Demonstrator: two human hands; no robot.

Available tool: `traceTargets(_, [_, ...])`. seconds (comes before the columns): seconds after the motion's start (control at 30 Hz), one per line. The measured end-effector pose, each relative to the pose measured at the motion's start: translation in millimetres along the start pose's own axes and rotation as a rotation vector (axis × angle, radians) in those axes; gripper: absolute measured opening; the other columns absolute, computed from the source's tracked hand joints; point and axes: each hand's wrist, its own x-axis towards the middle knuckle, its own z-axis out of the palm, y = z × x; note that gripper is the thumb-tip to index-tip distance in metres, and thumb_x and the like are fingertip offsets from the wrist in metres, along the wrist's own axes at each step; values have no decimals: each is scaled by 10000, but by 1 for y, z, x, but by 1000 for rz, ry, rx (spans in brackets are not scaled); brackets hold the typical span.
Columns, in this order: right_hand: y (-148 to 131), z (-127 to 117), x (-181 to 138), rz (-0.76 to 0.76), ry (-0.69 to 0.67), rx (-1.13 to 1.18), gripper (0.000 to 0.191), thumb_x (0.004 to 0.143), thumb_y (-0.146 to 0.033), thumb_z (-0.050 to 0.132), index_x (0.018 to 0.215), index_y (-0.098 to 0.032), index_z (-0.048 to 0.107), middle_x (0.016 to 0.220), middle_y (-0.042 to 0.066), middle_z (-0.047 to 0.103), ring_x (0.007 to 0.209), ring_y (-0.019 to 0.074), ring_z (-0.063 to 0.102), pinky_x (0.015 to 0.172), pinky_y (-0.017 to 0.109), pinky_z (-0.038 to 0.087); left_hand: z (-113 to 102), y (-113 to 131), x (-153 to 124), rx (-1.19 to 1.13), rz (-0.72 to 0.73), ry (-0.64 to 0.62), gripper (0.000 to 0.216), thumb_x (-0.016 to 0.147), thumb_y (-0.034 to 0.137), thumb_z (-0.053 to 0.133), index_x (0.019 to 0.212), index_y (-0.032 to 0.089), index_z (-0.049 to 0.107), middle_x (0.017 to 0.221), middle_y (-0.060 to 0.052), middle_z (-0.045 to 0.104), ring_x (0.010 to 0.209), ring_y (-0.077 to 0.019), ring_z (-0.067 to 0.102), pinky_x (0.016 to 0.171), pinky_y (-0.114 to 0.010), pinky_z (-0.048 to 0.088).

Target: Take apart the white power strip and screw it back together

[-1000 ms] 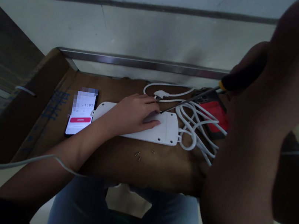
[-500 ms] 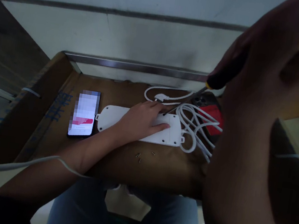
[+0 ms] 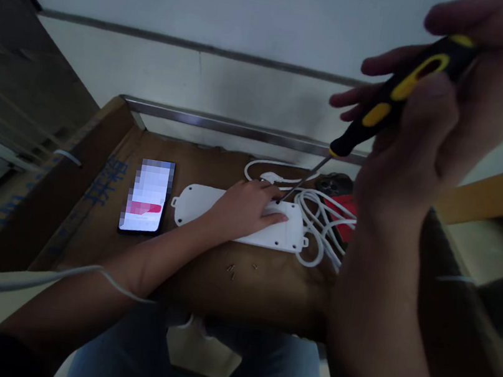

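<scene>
A white power strip (image 3: 197, 200) lies face down on a brown cardboard-covered surface (image 3: 274, 286). My left hand (image 3: 243, 209) rests flat on the strip with fingers stretched out, pressing it down. My right hand (image 3: 432, 115) is raised close to the camera, closed around the black-and-yellow handle of a screwdriver (image 3: 387, 102). The screwdriver's thin shaft slants down and its tip touches the strip's far edge beside my left fingers. The strip's white cord (image 3: 317, 223) lies coiled to the right, with its plug (image 3: 265, 177) behind the strip.
A phone (image 3: 146, 198) with a lit screen lies left of the strip. A few small screws (image 3: 232, 269) lie loose in front of the strip. A red-and-black object (image 3: 341, 205) sits under the cord. A metal rail (image 3: 223, 124) runs along the back edge.
The view has shifted, and my right hand now shows the whole screwdriver handle. The tip stays at the strip's far edge. My left hand has not moved off the strip.
</scene>
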Motion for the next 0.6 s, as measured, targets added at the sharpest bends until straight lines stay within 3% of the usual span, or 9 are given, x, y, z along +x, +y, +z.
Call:
traceTargets(0.1, [-1,-4,-1,-143,-87,22,280,960,-294,511,1196,-150,552,1258,15,517,951,33,603,735,288,660,-1,-1,5,-95,-46,3,383,923,454,684,1178,169,675,1246,-107,735,1150,-304,685,1016,-499,524])
traceTargets(0.27, [5,-9,-4,-190,61,-211,346,835,-379,718,1104,-182,624,1154,-47,537,841,-65,501,681,73,496,-2,-6,22,-565,-87,57,231,845,361,759,929,156,693,927,-57,755,860,-168,683,837,-347,558])
traceTargets(0.37, [9,-8,-8,-283,124,-277,270,892,-368,642,1135,-250,645,1144,-71,539,878,-83,470,714,24,441,3,-9,31,-766,-65,89,270,803,395,795,802,145,693,794,-36,724,748,-131,636,745,-297,533])
traceTargets(0.5, [7,1,-12,-248,79,-41,358,1010,-313,360,1195,-277,664,1255,-47,563,996,20,595,675,151,559,9,-13,33,-780,-67,146,266,790,386,800,748,147,691,812,-41,746,771,-137,650,751,-288,530])
traceTargets(0.6, [10,0,-8,-244,29,33,272,980,-272,475,1184,-242,653,1275,-38,561,1088,63,628,855,270,649,10,-15,31,-746,-32,163,250,823,376,772,762,145,699,837,-49,761,796,-148,668,765,-292,536])
